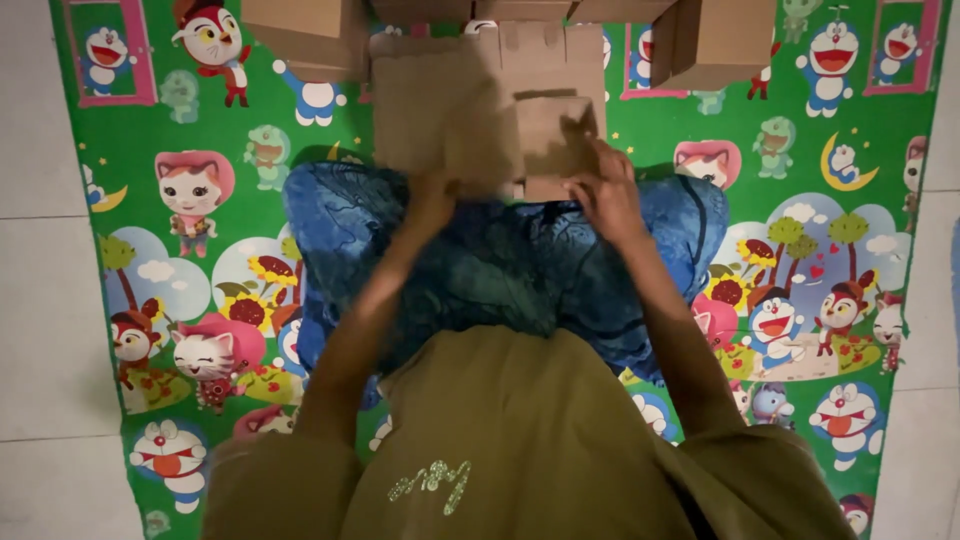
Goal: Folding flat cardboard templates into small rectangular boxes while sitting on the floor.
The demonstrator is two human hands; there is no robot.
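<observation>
A flat brown cardboard piece (470, 110), partly folded with tabs along its top edge, lies in front of my knees. My left hand (432, 198) grips its lower left part, which is blurred by motion. My right hand (603, 188) holds a folded flap (553, 130) at the lower right of the same cardboard. I sit cross-legged in a blue patterned cloth (500, 260) and an olive top.
Folded brown cardboard boxes stand at the far edge: one at top left (300, 35), one at top right (715, 40), more between them. A green cartoon-print mat (160, 230) covers the floor; pale tiles (40, 300) border it on both sides.
</observation>
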